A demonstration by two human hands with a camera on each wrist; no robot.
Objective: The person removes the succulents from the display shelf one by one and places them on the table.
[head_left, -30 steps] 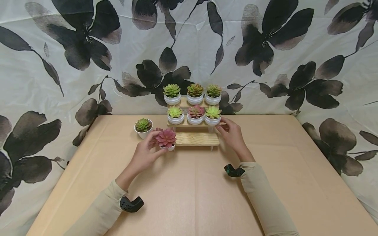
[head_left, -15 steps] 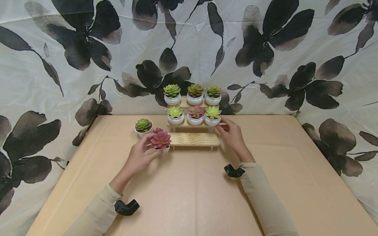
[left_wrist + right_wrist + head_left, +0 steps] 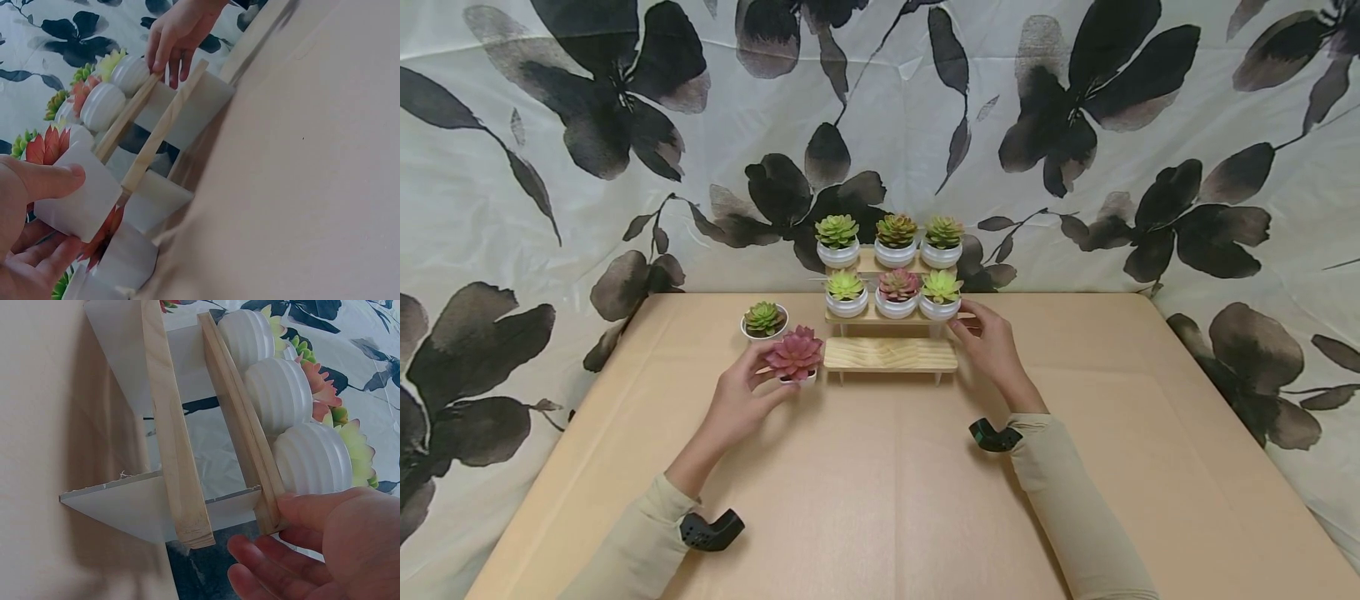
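Observation:
My left hand [image 3: 736, 406] holds a small white pot with a pink-red artificial succulent [image 3: 795, 354], thumb on one side and fingers on the other. It is left of a three-tier wooden display stand [image 3: 891, 357]. The left wrist view shows another white pot [image 3: 128, 259] with red leaves beside the held one; the head view hides it. My right hand [image 3: 992, 346] is at the right end of the middle shelf. In the right wrist view its thumb and a finger pinch the shelf end [image 3: 269, 515], close to the rightmost ridged pot [image 3: 312, 459].
Three potted succulents line the top shelf, a green one [image 3: 837, 237] at its left. Three more fill the middle shelf, a pink one [image 3: 897, 287] in the centre. A green succulent [image 3: 763, 319] stands on the table [image 3: 895, 483], left of the stand. Floral cloth [image 3: 925, 125] hangs behind.
My left hand has drawn the pink-red succulent leftward, away from the bottom shelf's left end. My right hand has stayed at the middle shelf's right end.

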